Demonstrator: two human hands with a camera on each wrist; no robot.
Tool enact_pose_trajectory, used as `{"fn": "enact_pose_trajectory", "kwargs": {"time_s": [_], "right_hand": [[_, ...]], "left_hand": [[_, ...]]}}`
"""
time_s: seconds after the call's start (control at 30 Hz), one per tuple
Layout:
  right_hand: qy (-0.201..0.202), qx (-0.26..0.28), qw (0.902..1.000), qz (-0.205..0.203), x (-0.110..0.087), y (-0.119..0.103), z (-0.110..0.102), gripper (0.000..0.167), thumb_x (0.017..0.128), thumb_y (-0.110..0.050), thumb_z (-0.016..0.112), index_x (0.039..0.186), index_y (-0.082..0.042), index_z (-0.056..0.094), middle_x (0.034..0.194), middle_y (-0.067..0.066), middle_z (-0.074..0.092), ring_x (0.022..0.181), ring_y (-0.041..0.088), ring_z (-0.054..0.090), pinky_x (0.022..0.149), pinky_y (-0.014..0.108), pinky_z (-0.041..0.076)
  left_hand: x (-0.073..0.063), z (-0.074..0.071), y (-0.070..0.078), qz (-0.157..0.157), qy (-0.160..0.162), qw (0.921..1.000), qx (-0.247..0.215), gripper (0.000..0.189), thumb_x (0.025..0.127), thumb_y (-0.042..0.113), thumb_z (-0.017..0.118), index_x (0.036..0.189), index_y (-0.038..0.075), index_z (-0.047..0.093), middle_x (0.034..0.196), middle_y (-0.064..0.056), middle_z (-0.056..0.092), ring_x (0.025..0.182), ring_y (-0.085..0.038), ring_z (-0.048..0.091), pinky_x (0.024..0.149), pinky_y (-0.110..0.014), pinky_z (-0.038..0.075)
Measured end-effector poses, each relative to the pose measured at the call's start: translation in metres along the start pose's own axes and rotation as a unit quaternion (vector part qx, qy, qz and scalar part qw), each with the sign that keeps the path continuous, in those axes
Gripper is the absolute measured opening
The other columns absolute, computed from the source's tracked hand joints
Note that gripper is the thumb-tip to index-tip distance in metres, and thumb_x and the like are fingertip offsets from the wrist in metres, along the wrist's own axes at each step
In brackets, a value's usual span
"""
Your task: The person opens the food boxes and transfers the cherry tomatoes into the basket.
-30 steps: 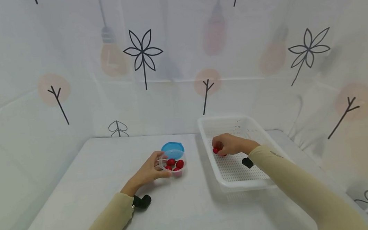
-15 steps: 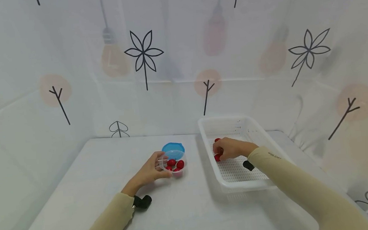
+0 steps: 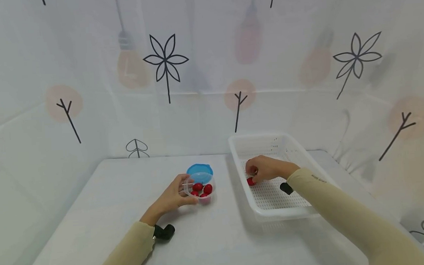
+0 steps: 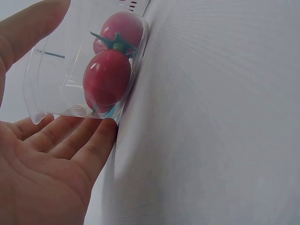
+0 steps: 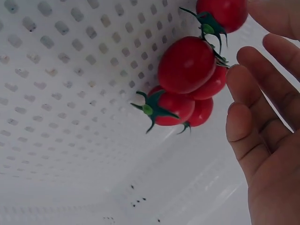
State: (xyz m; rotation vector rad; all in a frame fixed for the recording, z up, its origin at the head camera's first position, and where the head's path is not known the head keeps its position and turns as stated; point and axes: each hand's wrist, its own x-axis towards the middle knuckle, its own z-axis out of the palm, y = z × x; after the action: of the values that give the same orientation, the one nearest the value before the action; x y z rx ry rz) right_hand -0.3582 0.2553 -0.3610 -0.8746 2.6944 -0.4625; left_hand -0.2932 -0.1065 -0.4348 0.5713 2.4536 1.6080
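My left hand (image 3: 172,195) grips a small clear plastic tub (image 4: 65,89), thumb on one side of its wall and fingers on the other. Several red cherry tomatoes (image 4: 108,77) with green stems lie in the tub. My right hand (image 3: 268,167) reaches down into a white perforated basket (image 3: 288,213). In the right wrist view, a cluster of several cherry tomatoes (image 5: 187,65) lies on the basket floor beside the relaxed fingers. The thumb is right at the topmost tomato (image 5: 225,14), with nothing held between thumb and fingers.
A blue lid (image 3: 199,168) lies behind the tub on the white tabletop (image 3: 128,185). The basket's raised wall stands between the right hand and the tub. A patterned cloth (image 3: 201,69) hangs behind the table.
My right hand has shifted slightly within the basket, first towards the near side, then a little back; a tomato seen beyond it half a second ago is now hidden. The left hand keeps still.
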Motion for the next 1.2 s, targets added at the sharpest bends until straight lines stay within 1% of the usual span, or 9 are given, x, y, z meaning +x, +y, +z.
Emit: {"fn": "enact_pose_trajectory", "kwargs": {"time_s": [0.13, 0.27, 0.37, 0.5, 0.6, 0.73, 0.8, 1.0, 1.2], "right_hand": [[0.018, 0.004, 0.9998, -0.001, 0.002, -0.003, -0.01, 0.023, 0.082, -0.01, 0.071, 0.104, -0.008, 0.066, 0.095, 0.004, 0.064, 0.084, 0.016, 0.055, 0.073, 0.032, 0.05], [0.039, 0.007, 0.999, -0.018, 0.006, -0.013, -0.023, 0.024, 0.083, -0.011, 0.071, 0.106, -0.009, 0.065, 0.101, 0.007, 0.065, 0.085, 0.016, 0.057, 0.075, 0.031, 0.052], [0.053, 0.007, 0.9979, -0.037, 0.008, -0.024, -0.034, 0.023, 0.083, -0.011, 0.071, 0.105, -0.01, 0.065, 0.102, 0.005, 0.064, 0.085, 0.018, 0.058, 0.074, 0.03, 0.052], [0.067, 0.007, 0.9962, -0.057, 0.012, -0.04, -0.045, 0.024, 0.084, -0.013, 0.071, 0.107, -0.007, 0.065, 0.102, 0.006, 0.064, 0.088, 0.021, 0.058, 0.075, 0.032, 0.052], [0.081, 0.004, 0.995, -0.058, 0.017, -0.053, -0.05, 0.024, 0.085, -0.017, 0.071, 0.107, -0.009, 0.065, 0.103, 0.005, 0.064, 0.09, 0.019, 0.059, 0.077, 0.032, 0.052], [0.097, -0.002, 0.9931, -0.067, 0.025, -0.072, -0.054, 0.022, 0.085, -0.02, 0.071, 0.106, -0.015, 0.065, 0.101, -0.001, 0.063, 0.09, 0.016, 0.058, 0.078, 0.031, 0.052], [0.096, -0.003, 0.9924, -0.076, 0.029, -0.082, -0.053, 0.022, 0.085, -0.02, 0.071, 0.105, -0.015, 0.065, 0.1, -0.002, 0.062, 0.089, 0.015, 0.058, 0.078, 0.031, 0.052], [0.075, -0.006, 0.9926, -0.094, 0.042, -0.107, -0.046, 0.023, 0.085, -0.022, 0.072, 0.106, -0.015, 0.064, 0.1, -0.003, 0.062, 0.089, 0.014, 0.058, 0.075, 0.026, 0.053], [0.045, -0.003, 0.9939, -0.101, 0.056, -0.12, -0.034, 0.025, 0.085, -0.021, 0.072, 0.108, -0.013, 0.064, 0.101, -0.003, 0.062, 0.089, 0.013, 0.058, 0.073, 0.023, 0.053]], "left_hand": [[0.0, 0.0, -0.001, 0.004, -0.003, 1.0, -0.002, 0.09, 0.073, 0.034, 0.083, 0.142, 0.01, 0.03, 0.141, -0.008, 0.047, 0.129, -0.028, 0.045, 0.103, -0.045, 0.04], [0.0, -0.001, -0.001, 0.005, -0.003, 1.0, -0.005, 0.09, 0.073, 0.034, 0.083, 0.142, 0.01, 0.031, 0.141, -0.008, 0.047, 0.13, -0.029, 0.045, 0.103, -0.046, 0.04], [0.0, -0.001, -0.002, 0.005, -0.001, 1.0, -0.005, 0.09, 0.073, 0.035, 0.083, 0.142, 0.011, 0.031, 0.141, -0.008, 0.047, 0.13, -0.03, 0.044, 0.103, -0.046, 0.04], [0.0, 0.0, -0.003, 0.005, -0.001, 1.0, -0.003, 0.09, 0.074, 0.035, 0.083, 0.142, 0.011, 0.031, 0.141, -0.008, 0.047, 0.13, -0.03, 0.044, 0.103, -0.046, 0.04], [0.0, 0.0, -0.002, 0.005, -0.001, 1.0, -0.002, 0.089, 0.074, 0.034, 0.083, 0.143, 0.011, 0.031, 0.141, -0.007, 0.047, 0.13, -0.029, 0.044, 0.104, -0.046, 0.039], [0.0, 0.001, -0.002, 0.008, -0.001, 1.0, -0.001, 0.089, 0.074, 0.033, 0.082, 0.142, 0.01, 0.031, 0.141, -0.007, 0.047, 0.13, -0.029, 0.045, 0.104, -0.046, 0.039], [-0.001, 0.001, -0.002, 0.005, -0.001, 1.0, -0.002, 0.089, 0.074, 0.033, 0.083, 0.142, 0.011, 0.031, 0.14, -0.007, 0.047, 0.13, -0.029, 0.044, 0.104, -0.046, 0.039], [-0.001, 0.0, -0.001, -0.002, 0.001, 1.0, -0.004, 0.088, 0.073, 0.034, 0.083, 0.142, 0.013, 0.031, 0.14, -0.005, 0.048, 0.13, -0.03, 0.044, 0.103, -0.047, 0.04], [-0.001, -0.001, -0.002, 0.003, -0.006, 0.9999, -0.012, 0.088, 0.074, 0.032, 0.082, 0.142, 0.012, 0.03, 0.141, -0.009, 0.046, 0.13, -0.032, 0.043, 0.104, -0.048, 0.039]]}}
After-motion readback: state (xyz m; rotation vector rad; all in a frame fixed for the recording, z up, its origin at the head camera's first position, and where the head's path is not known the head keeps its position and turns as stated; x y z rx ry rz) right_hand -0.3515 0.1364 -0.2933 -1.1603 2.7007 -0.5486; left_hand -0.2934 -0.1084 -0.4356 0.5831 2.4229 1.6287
